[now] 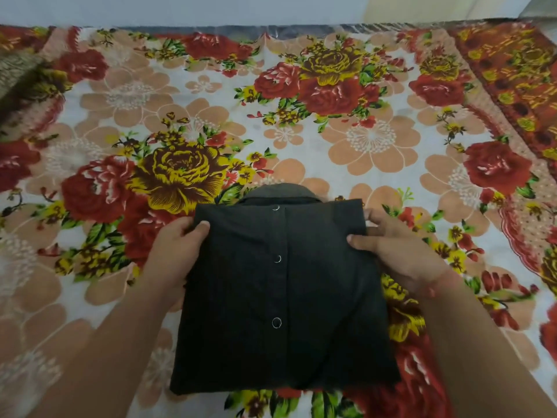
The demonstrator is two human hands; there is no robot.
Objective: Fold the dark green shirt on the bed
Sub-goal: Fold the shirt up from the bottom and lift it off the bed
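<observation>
We saw the dark green shirt point(280, 297) lying as a folded rectangle on the bed point(301, 140), midway along its near edge and reaching almost to that edge. Its collar point(280, 193) pointed toward the far edge, and three snap buttons point(276, 258) ran in a line down the middle of the upper face. The cloth looked nearly black in this light.

The left hand point(177, 245) gripped the left side of the fold near the collar end. Its thumb point(200, 229) was pressed on top and its fingers were curled round the edge. The right hand point(398, 254) gripped the opposite side in the same way, its thumb point(361, 239) lying on the cloth. Its fingers went under the fold, where we could not see them. Both forearms came in from the near corners and lay over the sheet.

The floral sheet point(376, 137), printed with red, yellow and peach flowers, covered the bed around the shirt. Along the right edge toward the far right corner lay a red-orange patterned cloth point(518, 73), well apart from the shirt. At the far left corner sat a brownish blurred fabric point(15, 73) that we could not make out. A pale wall point(211, 9) stood behind the far edge.
</observation>
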